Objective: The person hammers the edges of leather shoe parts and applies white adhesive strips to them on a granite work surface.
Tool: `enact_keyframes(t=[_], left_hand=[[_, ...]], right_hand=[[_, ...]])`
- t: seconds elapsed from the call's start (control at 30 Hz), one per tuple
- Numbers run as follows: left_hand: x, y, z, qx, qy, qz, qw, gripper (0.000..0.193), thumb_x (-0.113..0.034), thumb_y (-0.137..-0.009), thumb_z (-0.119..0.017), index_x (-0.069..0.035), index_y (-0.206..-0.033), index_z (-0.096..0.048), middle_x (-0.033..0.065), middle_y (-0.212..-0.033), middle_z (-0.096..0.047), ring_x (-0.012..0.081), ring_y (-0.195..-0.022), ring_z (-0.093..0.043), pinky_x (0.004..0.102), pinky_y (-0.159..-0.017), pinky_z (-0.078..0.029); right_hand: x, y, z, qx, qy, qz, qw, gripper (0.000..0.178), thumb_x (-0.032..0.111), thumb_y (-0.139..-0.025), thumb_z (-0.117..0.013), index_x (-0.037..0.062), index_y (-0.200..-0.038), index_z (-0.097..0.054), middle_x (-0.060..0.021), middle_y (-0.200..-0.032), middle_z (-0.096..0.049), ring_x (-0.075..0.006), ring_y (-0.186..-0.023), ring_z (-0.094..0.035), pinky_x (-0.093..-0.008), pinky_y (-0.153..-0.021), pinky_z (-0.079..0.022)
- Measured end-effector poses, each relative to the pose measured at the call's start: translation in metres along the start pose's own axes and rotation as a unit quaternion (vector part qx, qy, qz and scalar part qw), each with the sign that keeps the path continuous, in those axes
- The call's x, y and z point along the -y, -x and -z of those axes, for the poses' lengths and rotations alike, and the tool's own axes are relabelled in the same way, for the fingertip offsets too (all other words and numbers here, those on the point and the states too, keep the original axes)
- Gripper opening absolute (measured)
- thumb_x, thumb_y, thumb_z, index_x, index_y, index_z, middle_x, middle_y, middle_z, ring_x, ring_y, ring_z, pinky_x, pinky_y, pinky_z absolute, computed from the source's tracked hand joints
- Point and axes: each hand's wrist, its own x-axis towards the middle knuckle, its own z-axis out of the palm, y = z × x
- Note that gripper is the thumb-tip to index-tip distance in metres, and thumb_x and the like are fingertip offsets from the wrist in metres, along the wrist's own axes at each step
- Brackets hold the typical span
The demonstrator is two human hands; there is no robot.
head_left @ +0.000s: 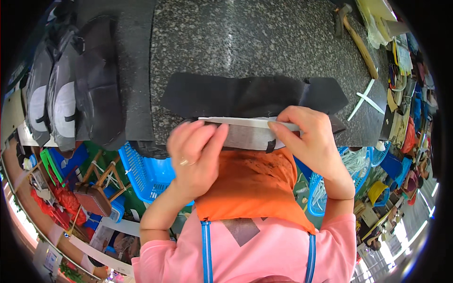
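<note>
A narrow white strip [245, 122] lies along the edge of a dark flat piece [255, 96] with angled ends, on the stone worktop [198, 42]. Below the strip shows a light grey panel [247, 137] with a small black tab. Thumb and forefinger of my right hand [309, 139] pinch the strip near its right end. My left hand [196, 153], slightly blurred and wearing a ring, has its fingers stretched out at the strip's left part. Its fingertips seem to touch the strip; whether they press on it cannot be told.
Several dark shaped pieces with grey panels [63, 104] lie at the left. A hammer [361, 47] and two crossed white strips [365, 100] lie at the right. Blue baskets [153, 174] stand below the table's near edge; an orange apron [250, 188] covers my lap.
</note>
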Motion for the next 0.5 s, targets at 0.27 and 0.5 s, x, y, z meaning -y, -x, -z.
enact_keyframes(t=[0.27, 0.5], left_hand=[[-0.037, -0.021, -0.02, 0.106, 0.016, -0.039, 0.993, 0.05, -0.016, -0.075, -0.075, -0.002, -0.122, -0.065, 0.011, -0.128, -0.059, 0.03, -0.121, -0.054, 0.0456, -0.103, -0.045], [-0.042, -0.026, -0.044, 0.089, 0.071, -0.131, 0.985, 0.058, -0.017, -0.068, -0.078, -0.001, -0.121, -0.064, 0.0151, -0.126, -0.063, 0.0316, -0.114, -0.059, 0.0463, -0.099, -0.049]], right_hand=[[-0.009, -0.003, 0.006, 0.013, 0.155, -0.049, 0.987, 0.027, 0.027, -0.086, -0.07, 0.0035, -0.078, -0.061, -0.0131, -0.078, -0.066, -0.0339, -0.069, -0.065, -0.0429, -0.059, -0.05], [-0.033, 0.032, 0.041, -0.023, 0.032, -0.13, 0.991, 0.015, 0.015, -0.087, -0.068, 0.0005, -0.085, -0.069, -0.0146, -0.079, -0.066, -0.0315, -0.07, -0.064, -0.0385, -0.062, -0.049]])
